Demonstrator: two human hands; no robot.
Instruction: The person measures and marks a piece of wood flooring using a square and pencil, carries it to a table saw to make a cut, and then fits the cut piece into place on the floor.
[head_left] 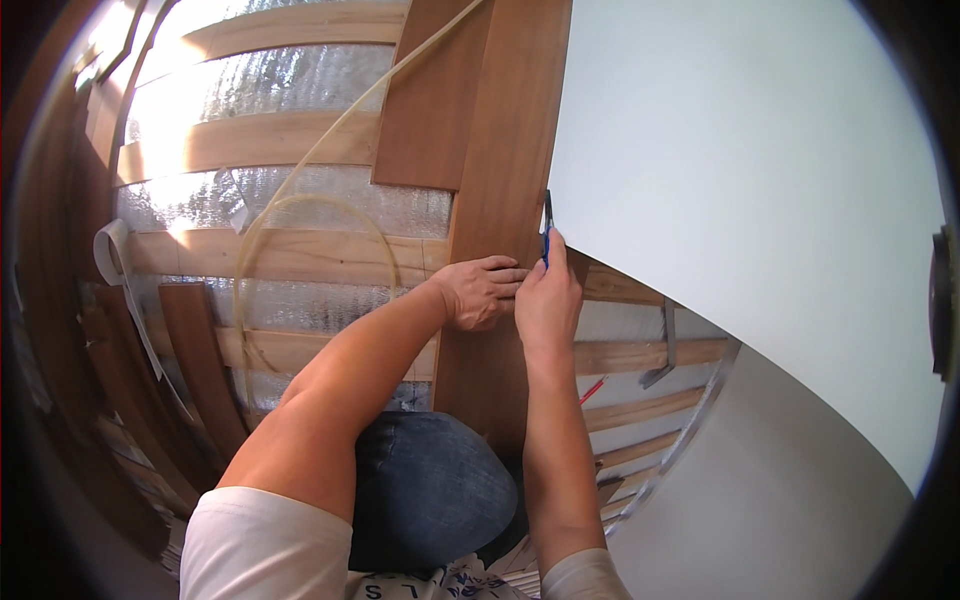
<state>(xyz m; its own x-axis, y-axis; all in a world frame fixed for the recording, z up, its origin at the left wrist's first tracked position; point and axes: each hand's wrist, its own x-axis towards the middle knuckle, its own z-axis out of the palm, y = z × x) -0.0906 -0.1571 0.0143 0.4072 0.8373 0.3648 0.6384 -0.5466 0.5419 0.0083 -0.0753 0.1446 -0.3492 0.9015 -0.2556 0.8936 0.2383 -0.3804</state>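
A long brown floorboard (510, 130) runs along the foot of the white wall (740, 150). My left hand (484, 292) lies on this board, palm down with its fingers stretched out toward my right hand. My right hand (549, 305) is closed around a slim tool with a blue handle (546, 247) and a dark, narrow front end (548, 208). That tool points away from me along the seam between board and wall. Most of its handle is hidden in my fist, so its exact kind cannot be told.
Wooden battens (270, 138) cross silver foil sheeting (290, 85). A pale yellow hose (330, 135) loops over them at left. Loose brown boards (200, 350) and a white strip (135, 300) lie farther left. Right of my forearm are a red pencil (593, 390) and a bent grey bar (668, 345).
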